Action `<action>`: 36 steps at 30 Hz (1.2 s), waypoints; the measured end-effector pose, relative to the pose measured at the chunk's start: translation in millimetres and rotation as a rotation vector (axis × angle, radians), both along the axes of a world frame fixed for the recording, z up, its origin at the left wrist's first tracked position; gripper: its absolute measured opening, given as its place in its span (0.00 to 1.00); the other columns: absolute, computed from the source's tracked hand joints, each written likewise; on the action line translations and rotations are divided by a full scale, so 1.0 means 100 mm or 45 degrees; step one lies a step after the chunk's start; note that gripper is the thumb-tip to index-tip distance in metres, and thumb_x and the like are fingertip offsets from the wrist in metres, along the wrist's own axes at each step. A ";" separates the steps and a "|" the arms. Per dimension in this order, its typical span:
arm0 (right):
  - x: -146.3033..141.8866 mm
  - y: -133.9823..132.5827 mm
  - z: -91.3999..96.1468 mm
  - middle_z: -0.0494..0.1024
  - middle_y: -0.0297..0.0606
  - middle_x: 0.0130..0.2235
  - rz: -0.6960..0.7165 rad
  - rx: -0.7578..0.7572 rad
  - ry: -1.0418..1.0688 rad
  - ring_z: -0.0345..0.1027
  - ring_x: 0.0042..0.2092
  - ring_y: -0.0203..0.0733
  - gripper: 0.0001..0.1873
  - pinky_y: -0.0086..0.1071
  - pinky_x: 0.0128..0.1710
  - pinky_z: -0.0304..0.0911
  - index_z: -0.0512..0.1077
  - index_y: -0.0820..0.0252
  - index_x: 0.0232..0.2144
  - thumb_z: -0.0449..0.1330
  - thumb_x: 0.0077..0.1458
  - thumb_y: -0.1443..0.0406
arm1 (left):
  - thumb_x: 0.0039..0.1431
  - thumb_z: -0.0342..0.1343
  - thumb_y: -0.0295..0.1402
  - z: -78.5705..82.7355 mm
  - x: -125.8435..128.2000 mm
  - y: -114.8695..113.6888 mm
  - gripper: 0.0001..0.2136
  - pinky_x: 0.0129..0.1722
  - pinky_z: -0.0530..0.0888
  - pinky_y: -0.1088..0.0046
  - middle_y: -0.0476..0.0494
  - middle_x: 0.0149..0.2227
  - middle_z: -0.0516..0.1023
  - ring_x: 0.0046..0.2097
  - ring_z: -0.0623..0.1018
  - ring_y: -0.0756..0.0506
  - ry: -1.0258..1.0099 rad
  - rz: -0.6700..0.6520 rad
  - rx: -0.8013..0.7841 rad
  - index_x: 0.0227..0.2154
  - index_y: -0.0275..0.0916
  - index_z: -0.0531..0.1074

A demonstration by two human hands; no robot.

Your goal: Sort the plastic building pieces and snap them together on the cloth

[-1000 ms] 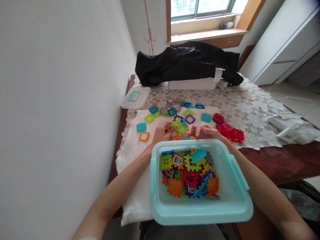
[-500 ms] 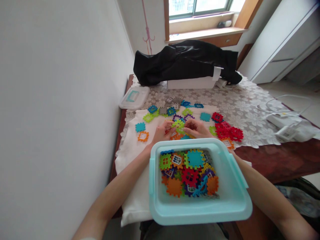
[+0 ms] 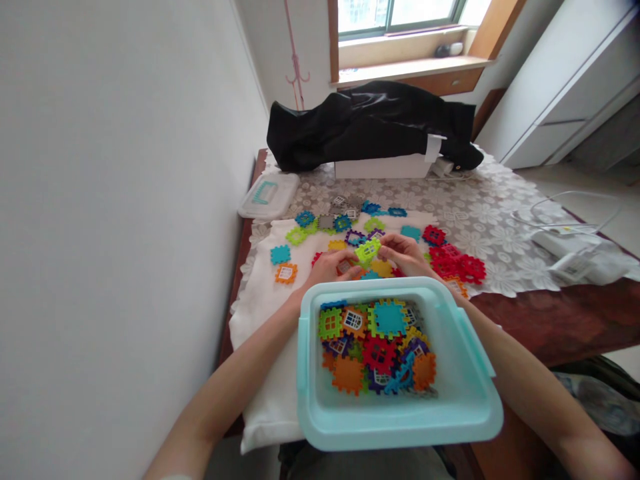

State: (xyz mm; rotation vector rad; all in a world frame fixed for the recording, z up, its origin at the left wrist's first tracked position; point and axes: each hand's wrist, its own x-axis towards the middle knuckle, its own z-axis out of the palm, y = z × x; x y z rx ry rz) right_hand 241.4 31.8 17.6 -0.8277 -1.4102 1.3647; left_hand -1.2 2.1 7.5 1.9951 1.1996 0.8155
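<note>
My right hand (image 3: 404,255) pinches a lime-green interlocking window block (image 3: 369,250) by its right edge, holding it tilted above the cloth. Beside the block's left edge is my left hand (image 3: 335,267), its thumb and fingers apart. Under and between the hands lie more blocks, among them a yellow block (image 3: 382,269) and an orange one (image 3: 345,267), partly covered by the left fingers. Close to me, a pale turquoise tub (image 3: 465,393) holds a heap of mixed blocks, including an orange block (image 3: 349,375); its far rim hides part of both wrists.
Red blocks (image 3: 453,260) cluster to the right; blue, grey and green ones lie farther back. A tub lid (image 3: 269,195) rests at the far left by the wall. Black cloth (image 3: 370,127) covers a white box at the back. A white device (image 3: 580,257) stands at right.
The green block has risen slightly and shifted right with my right hand, turning to a tilt. My left hand has let go of its left edge and spread its fingers.
</note>
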 end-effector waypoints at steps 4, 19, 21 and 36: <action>0.03 -0.03 0.05 0.75 0.31 0.32 0.126 -0.180 0.410 0.68 0.33 0.37 0.20 0.32 0.35 0.67 0.76 0.54 0.32 0.77 0.48 0.50 | 0.58 0.70 0.42 -0.05 -0.04 0.07 0.16 0.67 0.68 0.56 0.45 0.56 0.82 0.61 0.77 0.38 0.215 -0.256 0.169 0.48 0.46 0.82; 0.15 -0.13 0.15 0.79 0.39 0.44 0.938 -0.167 0.433 0.73 0.49 0.45 0.13 0.39 0.50 0.69 0.81 0.56 0.29 0.71 0.59 0.54 | 0.63 0.65 0.36 -0.08 -0.05 0.09 0.13 0.66 0.67 0.60 0.45 0.57 0.82 0.60 0.78 0.40 0.314 -0.390 0.293 0.50 0.46 0.82; 0.13 -0.14 0.16 0.79 0.41 0.44 0.923 -0.176 0.407 0.74 0.48 0.45 0.16 0.40 0.49 0.69 0.81 0.56 0.30 0.69 0.60 0.51 | 0.64 0.64 0.37 -0.05 -0.03 0.08 0.11 0.65 0.68 0.61 0.44 0.54 0.84 0.58 0.79 0.41 0.269 -0.392 0.282 0.48 0.45 0.82; -0.04 0.00 -0.08 0.81 0.42 0.38 0.159 0.631 -0.642 0.74 0.37 0.42 0.15 0.35 0.38 0.70 0.83 0.56 0.40 0.64 0.65 0.52 | 0.69 0.58 0.42 0.08 0.01 -0.03 0.13 0.36 0.73 0.73 0.46 0.37 0.86 0.35 0.80 0.48 0.048 0.111 0.139 0.40 0.40 0.84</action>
